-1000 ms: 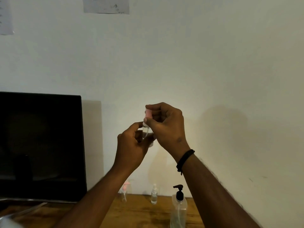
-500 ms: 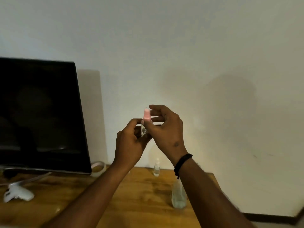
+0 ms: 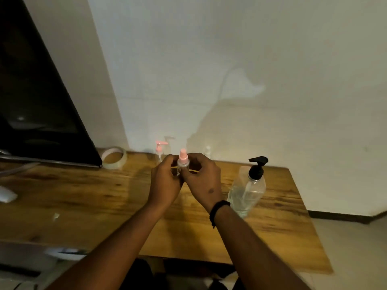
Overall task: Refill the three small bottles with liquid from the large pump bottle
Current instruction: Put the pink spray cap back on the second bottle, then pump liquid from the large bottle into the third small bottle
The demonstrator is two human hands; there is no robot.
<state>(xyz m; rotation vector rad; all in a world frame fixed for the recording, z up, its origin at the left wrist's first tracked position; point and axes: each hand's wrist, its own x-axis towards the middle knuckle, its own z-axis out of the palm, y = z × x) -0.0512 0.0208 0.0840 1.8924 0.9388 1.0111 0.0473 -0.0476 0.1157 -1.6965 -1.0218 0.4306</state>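
Note:
Both my hands hold a small clear spray bottle with a pink top (image 3: 183, 159) above the wooden table (image 3: 88, 197). My left hand (image 3: 165, 183) grips its body from the left, and my right hand (image 3: 204, 181) grips it from the right, fingers curled round it. The large clear pump bottle with a black pump head (image 3: 249, 185) stands on the table just right of my right wrist. A second small bottle with a pink pump (image 3: 160, 150) stands at the back by the wall. A third small clear bottle (image 3: 207, 150) shows behind my right hand, mostly hidden.
A black monitor (image 3: 35, 105) fills the left side. A roll of clear tape (image 3: 114, 158) lies beside its corner. A white object (image 3: 6, 194) sits at the far left edge. The table's right edge drops to the floor (image 3: 345, 248).
My hands have come down with the pink-topped bottle from in front of the wall to just above the table. My view has tilted downward, showing more of the table.

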